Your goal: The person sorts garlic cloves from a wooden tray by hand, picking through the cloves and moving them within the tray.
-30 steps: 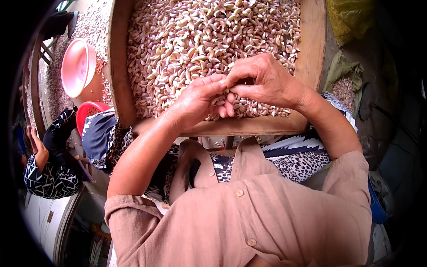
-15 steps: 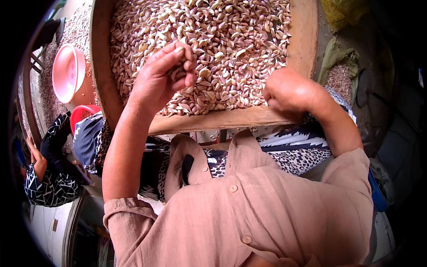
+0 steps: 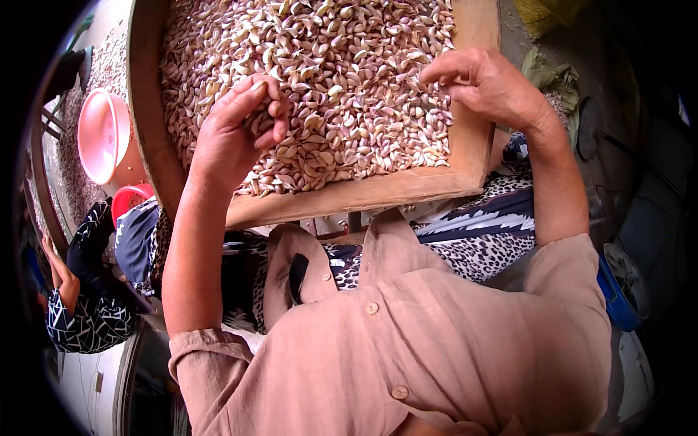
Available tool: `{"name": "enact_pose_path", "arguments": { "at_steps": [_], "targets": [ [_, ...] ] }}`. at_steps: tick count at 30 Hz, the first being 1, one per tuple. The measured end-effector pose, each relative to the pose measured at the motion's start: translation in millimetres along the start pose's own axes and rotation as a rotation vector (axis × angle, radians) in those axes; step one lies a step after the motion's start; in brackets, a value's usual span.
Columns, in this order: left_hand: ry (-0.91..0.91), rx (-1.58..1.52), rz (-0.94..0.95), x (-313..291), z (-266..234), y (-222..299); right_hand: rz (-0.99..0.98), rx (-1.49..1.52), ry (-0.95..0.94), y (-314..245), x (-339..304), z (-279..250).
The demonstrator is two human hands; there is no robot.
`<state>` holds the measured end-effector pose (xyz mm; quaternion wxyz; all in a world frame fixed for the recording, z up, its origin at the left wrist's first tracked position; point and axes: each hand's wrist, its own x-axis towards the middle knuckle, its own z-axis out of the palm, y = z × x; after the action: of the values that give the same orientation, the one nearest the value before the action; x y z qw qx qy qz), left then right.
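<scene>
Garlic cloves (image 3: 349,87), pinkish and cream, lie in a thick layer in a wooden tray (image 3: 349,195) in front of me. Over its near left part, my left hand (image 3: 243,123) is curled closed, palm turned inward, around a few cloves partly seen between the fingers. Above the tray's right side rail my right hand (image 3: 494,83) hovers with its fingers stretched toward the cloves, thumb apart from them. Nothing shows in it, though its palm side is partly hidden.
To the left stand a pink basin (image 3: 103,136) and a red basin (image 3: 131,203). Another person's patterned sleeve (image 3: 87,320) shows at far left. A blue container (image 3: 619,294) is at right; a yellow bag (image 3: 542,16) and greenish sacking (image 3: 549,76) lie beyond the tray's right side.
My right hand has risen from the tray's near right corner, moving farther away, and its curled fingers have straightened. The left hand stays curled. The tray has shifted slightly left in view.
</scene>
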<state>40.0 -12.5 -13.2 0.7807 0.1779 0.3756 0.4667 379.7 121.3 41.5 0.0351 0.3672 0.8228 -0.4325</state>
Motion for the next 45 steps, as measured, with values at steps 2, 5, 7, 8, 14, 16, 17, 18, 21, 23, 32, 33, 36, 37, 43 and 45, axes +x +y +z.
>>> {"name": "enact_pose_path", "arguments": {
  "at_steps": [2, 5, 7, 8, 14, 16, 17, 18, 21, 23, 32, 33, 36, 37, 43, 45],
  "targets": [
    [0.016, -0.013, 0.001, 0.5, -0.2, 1.1, -0.026, -0.089, -0.107, 0.9, -3.4, 0.6],
    [0.035, -0.025, -0.015, 0.6, 0.3, 1.4, -0.069, -0.13, -0.218, 0.7, -4.4, 15.2],
    [0.024, -0.046, -0.036, 1.0, -0.4, 0.0, -0.03, -0.241, -0.277, -1.0, -2.0, 29.3],
    [0.055, -0.036, -0.054, 0.3, 0.9, 0.2, -0.044, -0.243, -0.247, 0.2, -0.2, 38.6],
    [0.066, 0.022, -0.054, 0.0, 5.9, -0.8, -0.095, -0.222, -0.074, 2.4, 11.1, 68.7],
    [0.069, 0.028, -0.054, -0.9, 6.5, -0.3, -0.046, -0.274, -0.073, 0.5, 15.5, 67.1],
    [0.072, 0.03, -0.054, -1.3, 6.2, -0.5, -0.006, -0.317, -0.067, 0.4, 19.5, 65.1],
    [0.075, 0.032, -0.054, -1.5, 6.3, -0.7, 0.033, -0.36, -0.06, 0.7, 22.8, 63.6],
    [0.091, 0.028, -0.053, -2.2, 10.7, 0.4, -0.001, -0.382, 0.089, 5.4, 23.6, 57.4],
    [0.08, 0.034, -0.053, -2.3, 10.2, 0.5, -0.082, -0.298, 0.028, 4.9, 25.2, 57.6],
    [0.055, 0.072, -0.054, -1.3, 11.9, 1.1, -0.054, -0.358, -0.101, 3.9, 26.0, 79.8],
    [0.064, 0.076, -0.056, -1.4, 12.7, 1.2, -0.047, -0.376, -0.104, 1.7, 27.0, 79.6],
    [0.061, 0.09, -0.063, -1.8, 11.3, 1.4, -0.024, -0.409, -0.11, -4.6, 29.2, 78.0],
    [0.065, 0.097, -0.064, -1.8, 11.7, 1.5, -0.016, -0.404, -0.11, -3.9, 29.5, 78.0],
    [0.087, 0.109, -0.066, -1.8, 14.4, 1.6, -0.008, -0.22, -0.143, 4.8, 30.5, 69.9],
    [0.089, 0.112, -0.067, -2.0, 15.4, 1.6, -0.034, -0.106, -0.121, 10.0, 29.8, 67.2]
  ]
}}
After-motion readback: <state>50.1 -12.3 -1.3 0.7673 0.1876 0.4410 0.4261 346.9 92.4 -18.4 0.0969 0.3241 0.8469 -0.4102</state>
